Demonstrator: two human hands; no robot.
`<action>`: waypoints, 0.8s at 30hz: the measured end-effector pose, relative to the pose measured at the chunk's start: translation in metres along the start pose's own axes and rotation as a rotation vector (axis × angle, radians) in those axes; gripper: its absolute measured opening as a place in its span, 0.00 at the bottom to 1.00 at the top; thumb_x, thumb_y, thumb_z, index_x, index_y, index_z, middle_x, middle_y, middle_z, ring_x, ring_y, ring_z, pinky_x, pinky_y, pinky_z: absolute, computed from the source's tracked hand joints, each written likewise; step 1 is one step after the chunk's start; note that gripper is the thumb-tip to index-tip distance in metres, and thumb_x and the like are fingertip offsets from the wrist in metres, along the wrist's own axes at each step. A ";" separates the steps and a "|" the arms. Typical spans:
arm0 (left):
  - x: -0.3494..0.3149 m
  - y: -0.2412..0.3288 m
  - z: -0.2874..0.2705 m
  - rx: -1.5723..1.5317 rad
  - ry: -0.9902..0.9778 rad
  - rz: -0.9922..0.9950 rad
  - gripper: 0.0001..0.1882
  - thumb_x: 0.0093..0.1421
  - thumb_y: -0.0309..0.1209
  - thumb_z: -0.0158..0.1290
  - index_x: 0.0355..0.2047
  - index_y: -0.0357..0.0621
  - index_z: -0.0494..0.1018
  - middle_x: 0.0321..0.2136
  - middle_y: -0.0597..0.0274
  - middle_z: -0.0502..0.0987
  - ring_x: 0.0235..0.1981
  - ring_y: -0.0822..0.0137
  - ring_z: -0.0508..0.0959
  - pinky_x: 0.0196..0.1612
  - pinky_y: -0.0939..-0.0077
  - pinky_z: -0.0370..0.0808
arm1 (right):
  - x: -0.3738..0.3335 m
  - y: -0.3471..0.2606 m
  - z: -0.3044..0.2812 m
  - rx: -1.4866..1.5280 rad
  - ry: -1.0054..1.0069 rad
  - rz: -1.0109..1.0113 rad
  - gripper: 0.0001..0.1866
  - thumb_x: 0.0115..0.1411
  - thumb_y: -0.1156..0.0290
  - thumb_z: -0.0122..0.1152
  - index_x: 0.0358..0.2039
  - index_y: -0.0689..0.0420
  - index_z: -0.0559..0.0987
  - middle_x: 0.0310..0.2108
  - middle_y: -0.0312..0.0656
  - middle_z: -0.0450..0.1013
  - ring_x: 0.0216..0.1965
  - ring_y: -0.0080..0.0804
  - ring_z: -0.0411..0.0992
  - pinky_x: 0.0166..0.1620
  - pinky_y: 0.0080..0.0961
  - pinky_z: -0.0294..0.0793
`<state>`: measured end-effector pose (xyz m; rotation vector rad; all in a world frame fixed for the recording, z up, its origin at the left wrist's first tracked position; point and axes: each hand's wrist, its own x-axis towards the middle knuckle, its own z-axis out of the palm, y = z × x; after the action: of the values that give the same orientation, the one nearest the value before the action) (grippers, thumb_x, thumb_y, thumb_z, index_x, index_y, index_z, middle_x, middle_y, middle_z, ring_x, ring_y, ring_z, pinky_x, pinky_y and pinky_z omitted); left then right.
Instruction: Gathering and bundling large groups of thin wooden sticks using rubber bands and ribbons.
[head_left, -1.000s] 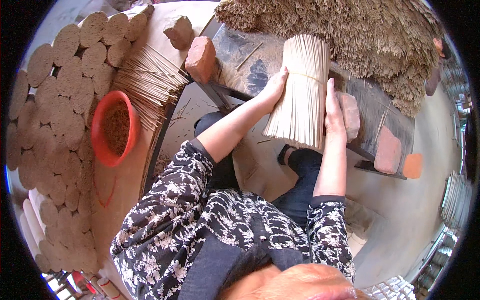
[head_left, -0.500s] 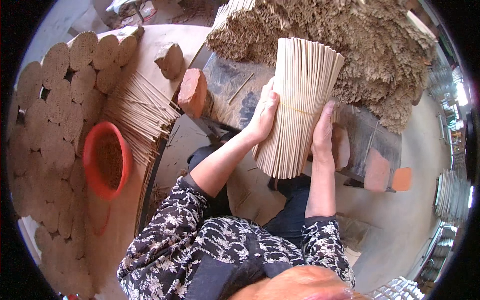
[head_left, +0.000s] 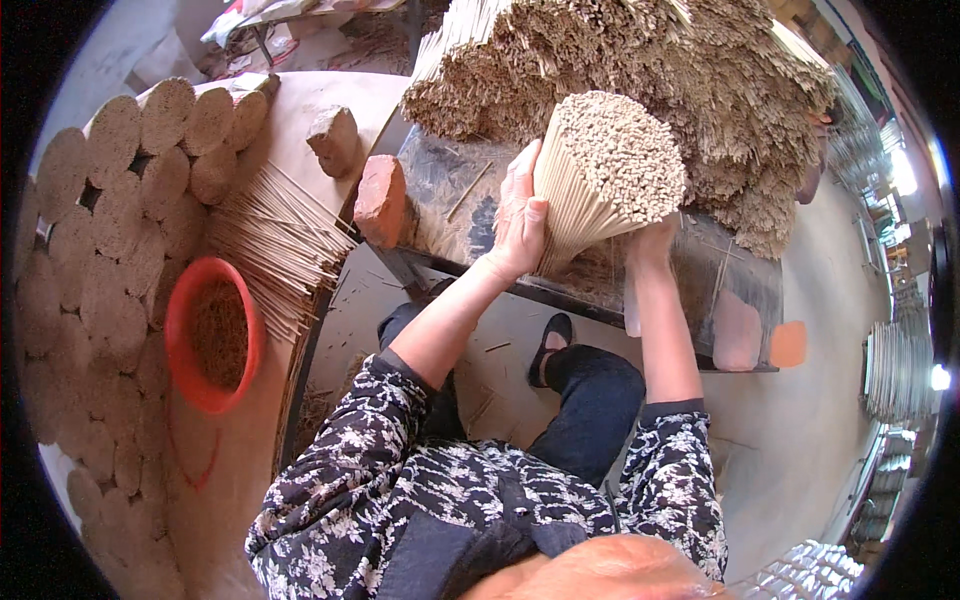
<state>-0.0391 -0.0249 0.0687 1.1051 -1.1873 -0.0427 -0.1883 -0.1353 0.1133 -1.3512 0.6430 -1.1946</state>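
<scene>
Between my two hands is a thick round bundle of thin pale sticks (head_left: pixel 600 180), tilted so that its cut ends face up toward me. My left hand (head_left: pixel 520 218) presses on its left side, fingers wrapped around the sticks and thumb on the near side. My right hand (head_left: pixel 653 243) grips the lower right side, its fingers mostly hidden behind the bundle. The bundle is held above a dark worn bench (head_left: pixel 425 205). Just behind it rises a large heap of brown-coated sticks (head_left: pixel 660 90).
At the bench's left end sits a red brick (head_left: pixel 380 200); a stone block (head_left: pixel 333 140) lies beyond it. Leftward are loose sticks (head_left: pixel 285 240), a red plastic bowl (head_left: pixel 258 330) and stacked round bundles (head_left: pixel 110 260). Flat brick pieces (head_left: pixel 737 332) are at the bench's right end.
The bundle has turned from upright, side-on to me, to tipped with its end face showing. My right hand has moved lower, partly behind it, and the yellow band is now out of sight.
</scene>
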 end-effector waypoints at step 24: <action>-0.008 -0.046 -0.024 -0.248 0.267 -0.375 0.34 0.69 0.53 0.31 0.54 0.32 0.65 0.50 0.48 0.70 0.53 0.57 0.68 0.59 0.66 0.61 | 0.060 -0.127 0.065 -1.196 -0.801 -0.631 0.32 0.62 0.52 0.50 0.60 0.61 0.65 0.63 0.55 0.57 0.66 0.46 0.53 0.67 0.33 0.51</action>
<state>-0.0017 -0.0282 0.0327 1.0618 -0.7047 -0.3139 -0.1443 -0.1403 0.2618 -2.9825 0.2965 -0.5120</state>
